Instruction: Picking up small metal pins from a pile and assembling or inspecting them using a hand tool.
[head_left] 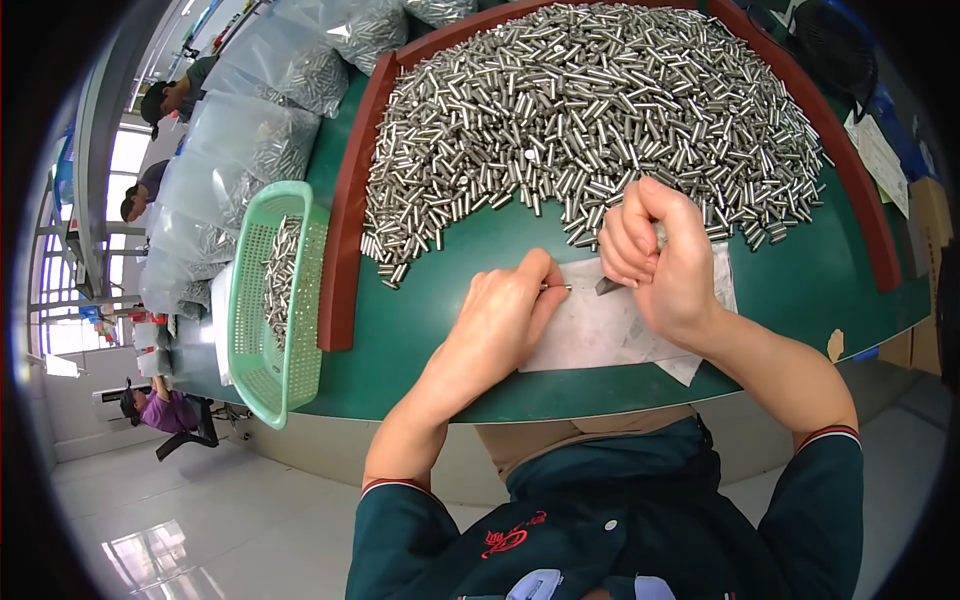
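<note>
A large heap of short silvery metal pins (600, 110) covers the far part of the green table. Just in front of it, my left hand (500, 310) pinches one small metal pin (557, 288) between thumb and fingertips, its end pointing right. My right hand (665, 262) is closed in a fist around a dark grey, flat-ended tool (606, 286); most of it is hidden by the fingers, so its kind cannot be told. The tool's tip is close to the pin but apart from it. Under both hands lies a smudged white cloth (590, 335).
Dark red wooden rails (348, 240) border the heap. Left of them stands a light green basket (262, 385) partly filled with pins. Clear plastic bags (235, 135) of pins line the table's left side. Papers (880, 160) lie at the far right. Several people sit farther left.
</note>
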